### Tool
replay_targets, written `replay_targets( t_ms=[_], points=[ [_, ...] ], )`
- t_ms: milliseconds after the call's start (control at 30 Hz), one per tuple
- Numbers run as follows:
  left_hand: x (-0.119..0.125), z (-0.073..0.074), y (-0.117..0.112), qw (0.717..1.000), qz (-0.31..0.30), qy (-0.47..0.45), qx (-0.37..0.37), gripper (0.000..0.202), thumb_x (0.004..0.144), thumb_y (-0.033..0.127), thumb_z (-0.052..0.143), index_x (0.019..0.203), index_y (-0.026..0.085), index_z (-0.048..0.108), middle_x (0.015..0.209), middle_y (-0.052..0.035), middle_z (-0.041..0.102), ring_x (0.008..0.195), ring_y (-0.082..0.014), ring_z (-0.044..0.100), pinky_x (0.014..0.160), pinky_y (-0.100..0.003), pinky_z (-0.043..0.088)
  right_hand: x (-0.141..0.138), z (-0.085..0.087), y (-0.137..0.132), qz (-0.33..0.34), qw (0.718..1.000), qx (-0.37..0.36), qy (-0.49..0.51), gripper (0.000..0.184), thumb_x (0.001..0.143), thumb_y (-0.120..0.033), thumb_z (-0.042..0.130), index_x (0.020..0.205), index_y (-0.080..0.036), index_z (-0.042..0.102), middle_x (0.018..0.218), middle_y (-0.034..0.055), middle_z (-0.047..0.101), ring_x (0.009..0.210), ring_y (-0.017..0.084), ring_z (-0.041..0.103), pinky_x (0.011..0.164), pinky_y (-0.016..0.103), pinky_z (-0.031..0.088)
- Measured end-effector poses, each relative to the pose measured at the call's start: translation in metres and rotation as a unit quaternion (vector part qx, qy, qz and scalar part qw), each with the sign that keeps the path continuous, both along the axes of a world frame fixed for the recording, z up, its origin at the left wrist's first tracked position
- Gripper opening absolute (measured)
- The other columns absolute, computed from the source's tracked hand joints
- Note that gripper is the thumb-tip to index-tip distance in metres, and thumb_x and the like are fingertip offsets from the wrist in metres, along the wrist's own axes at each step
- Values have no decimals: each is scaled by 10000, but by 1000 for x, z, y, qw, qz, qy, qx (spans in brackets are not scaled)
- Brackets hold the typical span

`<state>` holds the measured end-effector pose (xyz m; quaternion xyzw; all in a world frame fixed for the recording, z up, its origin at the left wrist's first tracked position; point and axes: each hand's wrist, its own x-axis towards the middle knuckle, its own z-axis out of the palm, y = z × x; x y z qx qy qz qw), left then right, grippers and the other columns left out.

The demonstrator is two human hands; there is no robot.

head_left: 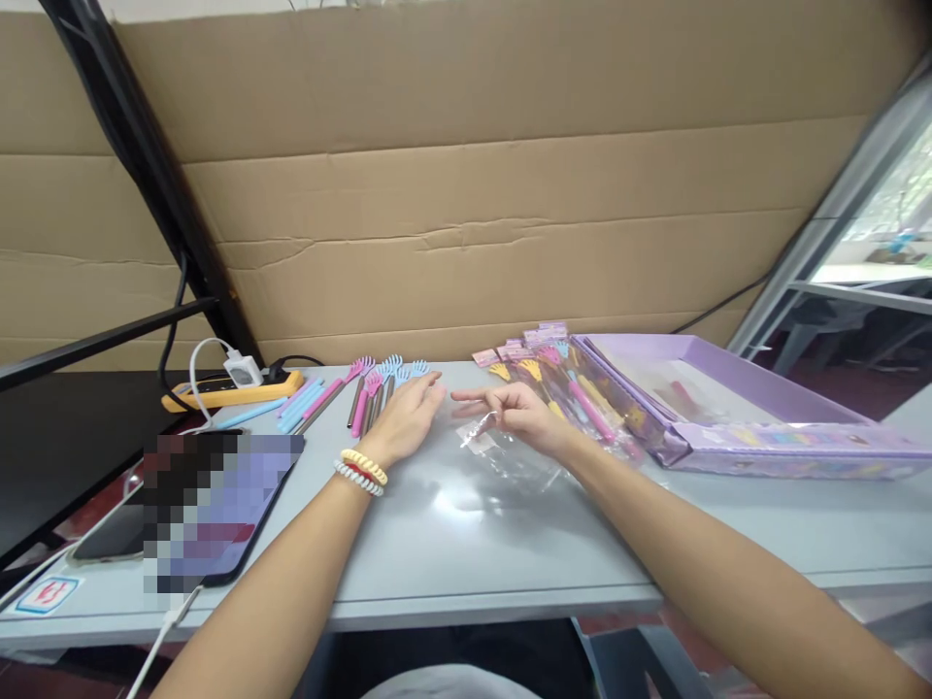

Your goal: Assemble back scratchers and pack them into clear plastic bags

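Note:
My left hand (406, 416) lies flat on the grey table (466, 544), fingers stretched toward a loose pile of pink and blue hand-shaped scratchers (368, 386). It wears coil bands at the wrist. My right hand (518, 410) rests beside it with the index finger pointing left and the other fingers curled on the top of a clear plastic sleeve (484, 437). More clear sleeves lie flat under that hand. Bagged scratchers (564, 381) are fanned out just right of my right hand.
A purple display box (728, 417) lies at the right. A tablet (218, 505) and a phone (109, 539) sit at the left front, with cables. A yellow power strip (233, 388) with a white charger is at the back left. Cardboard sheets stand behind the table.

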<state>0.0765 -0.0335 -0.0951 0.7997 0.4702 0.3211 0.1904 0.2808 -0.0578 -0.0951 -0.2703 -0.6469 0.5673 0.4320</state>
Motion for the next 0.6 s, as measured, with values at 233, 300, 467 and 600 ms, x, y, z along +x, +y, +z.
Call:
replay_targets(
  t_ms=[233, 300, 467, 600],
  points=[
    [-3, 2, 3, 987, 114, 105, 29, 425, 840, 213, 354, 1229, 137, 506, 1112, -123, 632, 1057, -264, 568, 919, -398, 428, 5, -7, 1, -44, 998, 54, -4, 168, 567, -105, 528, 465, -177, 416, 1192, 60, 632, 1195, 262, 516, 1004, 434, 375],
    [-5, 0, 3, 987, 108, 118, 10, 499, 812, 173, 373, 1307, 150, 435, 1092, -115, 646, 1030, -269, 587, 889, -398, 442, 3, -7, -1, -42, 997, 64, -3, 168, 574, -107, 537, 465, -182, 432, 1202, 46, 627, 1221, 263, 494, 1017, 439, 361],
    [-3, -6, 4, 986, 89, 131, 52, 622, 795, 173, 437, 1408, 182, 329, 1158, -108, 622, 1018, -245, 590, 889, -359, 447, 0, -3, -7, -22, 998, 51, -19, 164, 590, -141, 573, 478, -179, 459, 1212, 59, 622, 1227, 280, 485, 996, 445, 374],
    [-2, -4, 5, 983, 89, 123, 102, 419, 860, 237, 392, 1231, 141, 562, 1186, -115, 611, 1085, -239, 556, 956, -359, 422, 2, 0, -10, -17, 998, 25, -48, 180, 638, -188, 625, 511, -172, 498, 1158, 83, 645, 1195, 275, 508, 923, 417, 437]
  ],
)
